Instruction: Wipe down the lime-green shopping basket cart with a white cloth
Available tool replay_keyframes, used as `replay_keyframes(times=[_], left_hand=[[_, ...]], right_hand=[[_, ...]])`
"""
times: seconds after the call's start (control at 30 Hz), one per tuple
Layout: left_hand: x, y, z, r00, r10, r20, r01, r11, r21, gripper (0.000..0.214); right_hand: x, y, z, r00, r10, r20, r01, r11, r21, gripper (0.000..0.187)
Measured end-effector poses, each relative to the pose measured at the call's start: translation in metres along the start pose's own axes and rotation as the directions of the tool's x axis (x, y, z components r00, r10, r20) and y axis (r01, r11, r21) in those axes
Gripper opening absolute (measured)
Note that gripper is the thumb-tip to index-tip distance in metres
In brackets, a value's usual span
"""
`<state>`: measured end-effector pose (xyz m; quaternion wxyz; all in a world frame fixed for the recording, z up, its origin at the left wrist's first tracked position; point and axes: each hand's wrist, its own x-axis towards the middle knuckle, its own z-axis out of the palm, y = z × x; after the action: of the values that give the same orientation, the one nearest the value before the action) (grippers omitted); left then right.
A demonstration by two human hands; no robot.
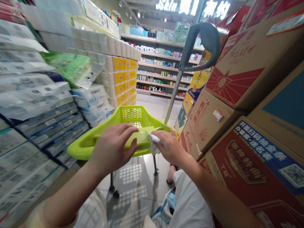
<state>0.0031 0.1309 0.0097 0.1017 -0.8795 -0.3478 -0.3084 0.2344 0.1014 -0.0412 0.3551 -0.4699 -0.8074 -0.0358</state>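
A lime-green perforated shopping basket [82, 151] on thin metal legs with wheels stands right before me. My right hand [169, 144] pinches a crumpled white wipe [155, 146], cloth or tissue, against the near rim; part of the wipe hangs below that edge. Over the left part of the same rim, my left hand [116, 142] has its fingers stretched out and its thumb apart, with nothing held. Whether its fingertips touch the basket cannot be made out. Between both hands, a pale green flat panel [140, 137] shows at the rim. My forearms hide some of the basket's near side.
Stacked tissue packs [54, 91] line the left side, with a green pack [68, 66] jutting out. Cardboard cartons [201, 123] rise close on the right. A grey handle [201, 47] tops a slanting metal pole. Cosmetics shelves [163, 58] stand behind the aisle.
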Motion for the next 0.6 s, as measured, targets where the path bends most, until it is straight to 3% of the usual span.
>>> replay_keyframes(times=[0.17,0.37,0.5,0.6], left_hand=[[0.031,0.017,0.025,0.993,0.025,0.117,-0.023,1.0,-0.018,0.03],[0.032,0.007,0.031,0.925,-0.098,0.367,0.05,0.989,0.14,0.04],[0.03,0.004,0.028,0.926,-0.106,0.363,0.057,0.988,0.144,0.037],[0.029,0.003,0.03,0.931,-0.092,0.352,0.046,0.99,0.136,0.035]], right_hand=[[-0.01,0.008,-0.013,1.0,0.013,0.017,-0.013,1.0,-0.007,0.022],[-0.024,0.035,-0.012,0.989,0.115,-0.096,-0.114,0.993,0.011,0.023],[-0.026,0.015,0.002,0.971,0.154,-0.184,-0.131,0.983,0.132,0.025],[-0.023,-0.017,0.011,0.984,0.044,-0.173,-0.012,0.983,0.182,0.029]])
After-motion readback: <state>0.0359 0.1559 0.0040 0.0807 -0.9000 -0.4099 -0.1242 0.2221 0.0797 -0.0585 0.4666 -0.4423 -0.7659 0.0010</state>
